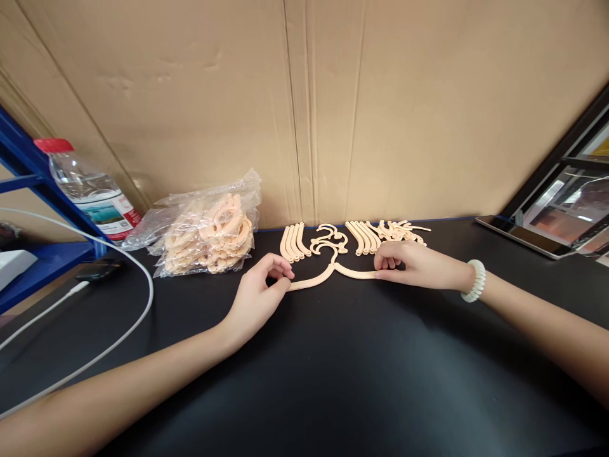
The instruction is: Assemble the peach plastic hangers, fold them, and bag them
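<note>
A light peach plastic clothes hanger (314, 280) lies on the black tabletop, its two curved arms spread and its hook pointing away from me. My left hand (264, 285) pinches the end of the left arm between thumb and fingers. At the opposite end, my right hand (412, 265) grips the tip of the right arm, with a pale coiled band on the wrist. Just behind the hanger are a row of loose hanger arms (295, 242), several loose hooks (328, 241), a second row of arms (363, 238) and a pile of small parts (402, 231), partly behind my right hand.
A clear plastic bag (209, 235) full of similar peach pieces sits at the back left. Beside it a red-capped bottle (95, 190) leans near a blue frame. A white cable (150, 289) loops across the left side. Cardboard (323, 114) walls the back; a tablet-like slab (518, 238) lies right.
</note>
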### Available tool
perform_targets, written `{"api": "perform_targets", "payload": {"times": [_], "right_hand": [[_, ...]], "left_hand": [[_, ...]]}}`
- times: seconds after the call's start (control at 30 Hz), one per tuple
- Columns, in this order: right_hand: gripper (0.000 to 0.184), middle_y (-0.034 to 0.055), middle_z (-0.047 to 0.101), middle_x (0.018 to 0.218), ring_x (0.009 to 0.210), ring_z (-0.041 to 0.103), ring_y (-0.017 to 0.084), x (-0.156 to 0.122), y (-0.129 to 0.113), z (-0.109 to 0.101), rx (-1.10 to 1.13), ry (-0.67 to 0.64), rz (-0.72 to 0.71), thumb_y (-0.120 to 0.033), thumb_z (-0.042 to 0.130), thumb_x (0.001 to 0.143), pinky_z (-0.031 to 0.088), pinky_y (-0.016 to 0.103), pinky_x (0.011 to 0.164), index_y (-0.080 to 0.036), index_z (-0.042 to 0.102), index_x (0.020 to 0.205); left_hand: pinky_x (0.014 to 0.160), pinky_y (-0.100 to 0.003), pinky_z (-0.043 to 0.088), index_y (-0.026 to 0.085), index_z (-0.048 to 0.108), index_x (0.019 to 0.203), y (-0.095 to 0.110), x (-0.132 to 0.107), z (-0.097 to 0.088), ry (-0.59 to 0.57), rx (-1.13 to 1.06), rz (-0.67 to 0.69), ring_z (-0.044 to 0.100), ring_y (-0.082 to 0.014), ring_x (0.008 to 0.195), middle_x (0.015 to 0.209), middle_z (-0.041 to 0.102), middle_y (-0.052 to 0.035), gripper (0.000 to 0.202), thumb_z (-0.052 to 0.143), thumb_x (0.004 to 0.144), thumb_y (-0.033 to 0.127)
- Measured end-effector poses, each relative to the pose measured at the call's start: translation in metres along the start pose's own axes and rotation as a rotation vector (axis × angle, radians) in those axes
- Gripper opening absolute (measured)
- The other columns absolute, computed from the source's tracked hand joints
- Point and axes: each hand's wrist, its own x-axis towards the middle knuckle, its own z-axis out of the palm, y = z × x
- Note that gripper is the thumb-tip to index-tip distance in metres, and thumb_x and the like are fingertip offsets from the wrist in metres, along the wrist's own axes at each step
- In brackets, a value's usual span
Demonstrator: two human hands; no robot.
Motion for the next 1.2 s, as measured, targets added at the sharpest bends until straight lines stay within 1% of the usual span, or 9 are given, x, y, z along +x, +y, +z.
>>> {"api": "perform_targets", "payload": {"times": [0.1,0.23,0.4,0.57,0.67,0.77,0.9,1.03,1.2], "right_hand": [[0.02,0.0036,0.061,0.079,0.071,0.055,0.018,0.0,-0.001,0.0,0.006,0.084,0.006,-0.039,0.051,0.09,0.044,0.031,0.066,-0.02,0.057,0.083],[0.016,0.0006,0.057,0.072,0.064,0.051,0.016,-0.001,-0.001,0.0,-0.015,0.198,0.031,-0.032,0.048,0.089,0.041,0.029,0.063,-0.022,0.049,0.077],[0.012,-0.0027,0.05,0.067,0.059,0.044,0.014,-0.001,0.001,-0.001,-0.048,0.277,0.061,-0.026,0.045,0.087,0.036,0.028,0.058,-0.023,0.042,0.076],[0.024,-0.0042,0.041,0.06,0.055,0.036,0.013,-0.001,0.001,-0.002,-0.077,0.377,0.059,-0.028,0.045,0.089,0.031,0.027,0.054,-0.024,0.033,0.068],[0.034,-0.005,0.035,0.057,0.053,0.033,0.013,-0.001,-0.003,-0.002,-0.028,0.417,0.057,-0.034,0.045,0.091,0.03,0.027,0.052,-0.024,0.027,0.064],[0.034,-0.0038,0.043,0.06,0.055,0.04,0.013,0.001,-0.008,-0.003,0.02,0.418,0.056,-0.04,0.048,0.092,0.034,0.027,0.054,-0.024,0.034,0.064],[0.022,0.0015,0.064,0.076,0.07,0.058,0.018,0.008,-0.013,-0.006,0.066,0.372,0.092,-0.041,0.048,0.09,0.044,0.03,0.063,-0.022,0.054,0.082],[0.024,0.0032,0.07,0.084,0.078,0.064,0.021,0.021,-0.016,-0.011,0.041,0.322,0.083,-0.036,0.047,0.089,0.046,0.033,0.07,-0.021,0.062,0.099],[0.021,0.0031,0.072,0.086,0.075,0.064,0.019,0.042,-0.018,-0.014,-0.067,0.235,0.07,-0.029,0.049,0.087,0.045,0.031,0.067,-0.021,0.067,0.085]], "left_hand": [[0.074,-0.033,0.044,0.021,0.053,0.081,0.0,0.0,0.001,0.065,-0.079,-0.043,0.06,-0.0201,0.08,0.082,0.065,-0.0017,0.013,0.055,0.074,0.031],[0.07,-0.03,0.043,0.021,0.049,0.079,-0.002,0.0,0.003,0.15,-0.135,-0.073,0.058,-0.0171,0.074,0.08,0.064,0.0005,0.014,0.055,0.079,0.034],[0.066,-0.03,0.044,0.019,0.053,0.075,-0.005,0.005,0.0,0.184,-0.113,-0.073,0.057,-0.0168,0.07,0.074,0.063,-0.0011,0.02,0.049,0.085,0.036],[0.068,-0.032,0.047,0.019,0.051,0.073,-0.003,0.017,-0.008,0.203,-0.099,-0.042,0.057,-0.0159,0.065,0.072,0.063,-0.0026,0.028,0.043,0.09,0.039],[0.068,-0.032,0.048,0.02,0.049,0.071,0.0,0.022,-0.014,0.167,-0.063,0.007,0.057,-0.0159,0.064,0.069,0.063,-0.0015,0.03,0.042,0.091,0.042],[0.068,-0.032,0.049,0.022,0.041,0.067,0.001,0.026,-0.02,0.05,-0.014,0.067,0.062,-0.0181,0.068,0.067,0.063,-0.0006,0.029,0.053,0.086,0.041],[0.075,-0.037,0.054,0.023,0.041,0.074,-0.007,0.03,-0.024,-0.096,0.07,0.173,0.068,-0.022,0.085,0.085,0.068,-0.0036,0.018,0.056,0.08,0.032],[0.086,-0.043,0.055,0.022,0.051,0.086,-0.019,0.036,-0.025,-0.106,0.116,0.22,0.066,-0.0224,0.094,0.095,0.065,-0.0056,0.01,0.054,0.078,0.026],[0.097,-0.046,0.052,0.022,0.05,0.09,-0.025,0.036,-0.024,-0.115,0.159,0.28,0.064,-0.0215,0.104,0.105,0.063,-0.0066,0.011,0.051,0.08,0.024]]}}
